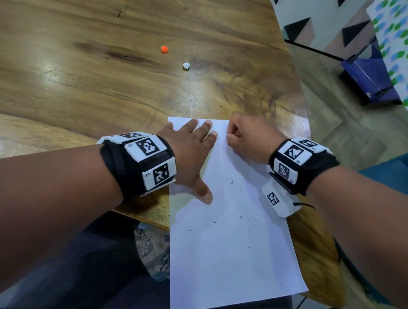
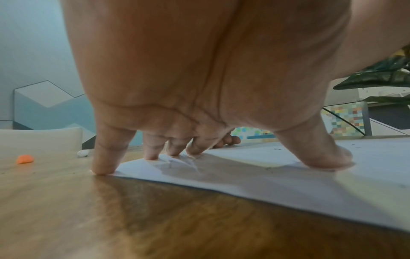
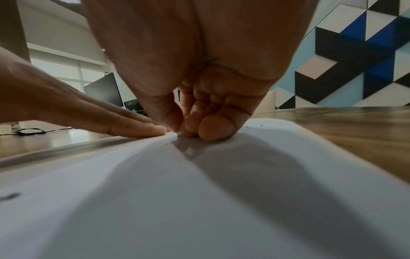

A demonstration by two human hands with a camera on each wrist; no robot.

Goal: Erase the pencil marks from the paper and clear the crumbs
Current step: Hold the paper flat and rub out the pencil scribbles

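A white sheet of paper (image 1: 233, 245) lies at the table's near right corner, and its lower part hangs over the edge. Dark eraser crumbs (image 1: 232, 181) are scattered over its middle. My left hand (image 1: 191, 143) lies flat with spread fingers on the sheet's upper left, and the paper (image 2: 288, 184) wrinkles under the fingertips (image 2: 153, 154). My right hand (image 1: 240, 138) is curled into a fist near the top edge. Its thumb and fingertips (image 3: 206, 129) pinch together against the paper (image 3: 199, 201), seemingly on a small eraser that is almost fully hidden.
An orange bit (image 1: 164, 49) and a white lump (image 1: 186, 65) lie on the wooden table (image 1: 80, 78) beyond the hands. The table's right edge runs close to my right wrist. A blue bin (image 1: 367, 76) stands on the floor at the right.
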